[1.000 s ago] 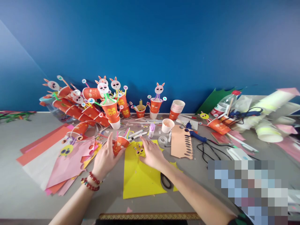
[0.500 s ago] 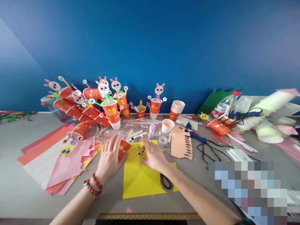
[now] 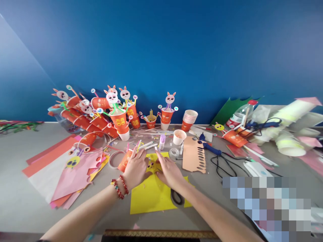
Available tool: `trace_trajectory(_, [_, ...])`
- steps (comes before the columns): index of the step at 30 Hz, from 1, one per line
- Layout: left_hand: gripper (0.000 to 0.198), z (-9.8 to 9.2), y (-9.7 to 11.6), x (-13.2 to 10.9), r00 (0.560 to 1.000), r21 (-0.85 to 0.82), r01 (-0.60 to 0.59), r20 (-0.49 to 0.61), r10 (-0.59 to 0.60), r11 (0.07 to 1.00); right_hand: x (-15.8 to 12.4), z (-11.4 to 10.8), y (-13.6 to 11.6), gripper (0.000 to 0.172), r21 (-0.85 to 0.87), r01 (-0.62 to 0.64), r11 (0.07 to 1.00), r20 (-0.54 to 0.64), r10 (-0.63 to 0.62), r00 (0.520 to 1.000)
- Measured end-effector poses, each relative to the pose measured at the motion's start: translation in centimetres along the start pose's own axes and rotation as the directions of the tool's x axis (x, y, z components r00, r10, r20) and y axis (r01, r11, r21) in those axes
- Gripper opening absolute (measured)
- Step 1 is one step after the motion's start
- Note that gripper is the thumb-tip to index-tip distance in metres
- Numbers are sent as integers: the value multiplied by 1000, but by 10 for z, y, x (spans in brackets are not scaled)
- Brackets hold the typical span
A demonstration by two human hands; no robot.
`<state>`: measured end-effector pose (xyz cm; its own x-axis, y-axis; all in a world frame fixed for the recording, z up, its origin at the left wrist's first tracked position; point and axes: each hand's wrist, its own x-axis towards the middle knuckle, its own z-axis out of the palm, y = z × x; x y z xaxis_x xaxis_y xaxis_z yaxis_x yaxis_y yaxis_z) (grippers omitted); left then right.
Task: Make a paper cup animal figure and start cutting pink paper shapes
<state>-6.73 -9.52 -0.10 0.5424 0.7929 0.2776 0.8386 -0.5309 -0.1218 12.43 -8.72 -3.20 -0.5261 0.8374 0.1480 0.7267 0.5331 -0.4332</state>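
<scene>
A yellow rabbit face cutout (image 3: pixel 150 164) with dark eyes lies on a yellow paper sheet (image 3: pixel 151 198). My left hand (image 3: pixel 137 168) is at the face's left side, fingers stretched forward and thumb pointing inward. On the other side my right hand (image 3: pixel 169 169) has its fingers stretched out over the sheet, its thumb close to the face. Whether either hand presses on the cutout cannot be made out. An orange paper cup (image 3: pixel 123 162) lies tilted just left of my left hand, partly hidden by it. Black scissor handles (image 3: pixel 176 197) show beside my right forearm.
Behind the hands stand a glue stick (image 3: pixel 162 143), a tape roll (image 3: pixel 174 153) and a white cup (image 3: pixel 179 137). A blue glue gun (image 3: pixel 212 148) with its cord lies right, near peach paper (image 3: pixel 193 158). Finished rabbit cups (image 3: pixel 119 121) crowd the left; coloured sheets (image 3: pixel 73 181) lie below.
My left hand has moved right, off the orange cup and over to the yellow rabbit face. My right hand has shifted slightly right. A tape roll left of the cup is uncovered.
</scene>
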Motion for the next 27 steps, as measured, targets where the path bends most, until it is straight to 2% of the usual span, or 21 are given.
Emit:
trace_trajectory(6, [26,6,6,4,998,1,54,-27,-54,999,-2,5,4,84,45,12,999,-18,-11,1000])
trace_trajectory(12, [26,4,5,8,999,1,37,-17,-37,999,-5,6,6,90,90,9,996,-52,-5,999])
trace_trajectory(22, [27,0,17,2,997,11,58,-59,-57,998,-4,14,11,85,169,30,985,-191,3,982])
trace_trajectory(25, [26,-1,18,-4,990,-29,62,-126,-66,998,-4,12,7,79,216,69,974,-272,-8,962])
trace_trajectory(27, [21,-4,17,-11,972,-93,58,-223,-78,994,-5,6,3,76,254,92,963,-335,-2,942])
